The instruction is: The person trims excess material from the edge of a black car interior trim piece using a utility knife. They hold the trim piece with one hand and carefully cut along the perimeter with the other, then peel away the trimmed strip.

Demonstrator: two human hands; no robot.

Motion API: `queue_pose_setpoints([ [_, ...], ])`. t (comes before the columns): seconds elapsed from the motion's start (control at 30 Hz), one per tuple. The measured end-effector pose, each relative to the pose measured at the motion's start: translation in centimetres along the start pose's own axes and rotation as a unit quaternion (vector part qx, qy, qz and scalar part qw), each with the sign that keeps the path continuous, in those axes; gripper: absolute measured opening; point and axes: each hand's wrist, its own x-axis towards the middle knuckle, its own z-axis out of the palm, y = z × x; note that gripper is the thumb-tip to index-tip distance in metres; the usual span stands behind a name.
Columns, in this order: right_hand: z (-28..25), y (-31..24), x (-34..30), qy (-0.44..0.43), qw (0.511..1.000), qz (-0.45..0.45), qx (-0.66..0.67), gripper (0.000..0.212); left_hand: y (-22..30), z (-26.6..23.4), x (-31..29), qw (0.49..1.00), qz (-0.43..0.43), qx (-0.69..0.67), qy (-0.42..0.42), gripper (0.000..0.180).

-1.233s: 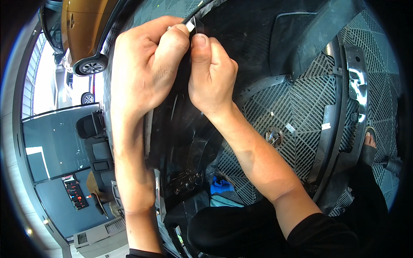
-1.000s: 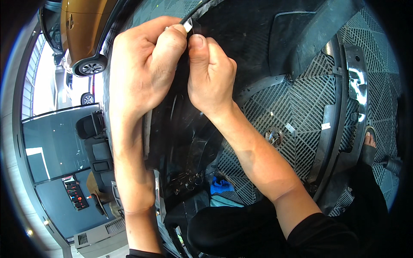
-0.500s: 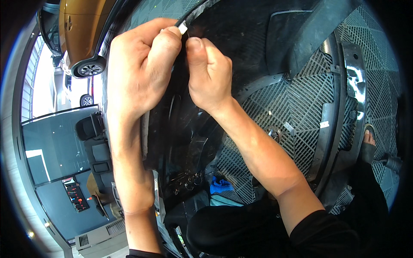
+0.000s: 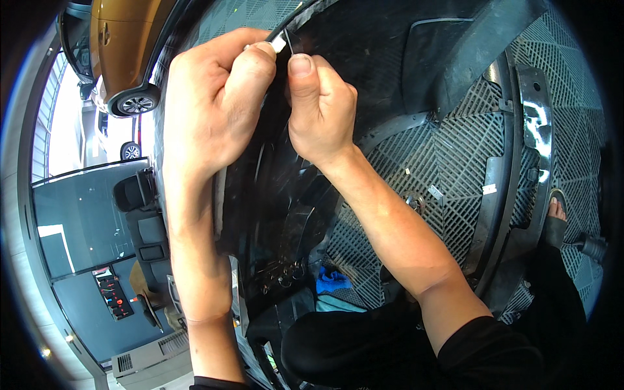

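I have the left hand (image 4: 218, 101) pinching a small white piece (image 4: 279, 44) at the edge of the black panel (image 4: 364, 55), the right hand's (image 4: 322, 107) closed fingers gripping a thin strip (image 4: 288, 41) beside it. I judge this a strip-pulling step, calling for a firm left pinch and gentle right-hand tension, above the slatted floor (image 4: 465, 143).

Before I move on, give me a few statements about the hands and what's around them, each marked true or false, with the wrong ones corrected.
1. The left hand pinches a small white piece at the edge of a black panel. True.
2. The right hand is spread flat. False: the right hand's fingers are curled, and a thin strip shows at its thumb tip.
3. The left hand also grips a cloth. False: the blue cloth lies lower in the view, apart from both hands.
4. A golden-brown car is at the upper left. True.
5. The right sleeve is black. True.
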Motion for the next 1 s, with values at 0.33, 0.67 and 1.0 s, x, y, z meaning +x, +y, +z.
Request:
queue_pose_setpoints([
  [0.33, -0.4, 0.0, 0.3, -0.008, 1.000, -0.018, -0.021, 0.046, -0.3, 0.2, 0.2, 1.000, 0.024, -0.005, 0.004, 0.028],
  [0.67, -0.1, -1.9, -0.1, 0.004, 0.996, 0.033, -0.087, 0.042, -0.5, 0.3, 0.3, 0.999, 0.033, -0.003, 0.012, 0.025],
  [1.0, -0.2, -2.1, 0.0, -0.013, 0.995, 0.046, -0.086, 0.044, -0.5, 0.3, 0.5, 0.999, 0.038, 0.002, 0.013, 0.025],
])
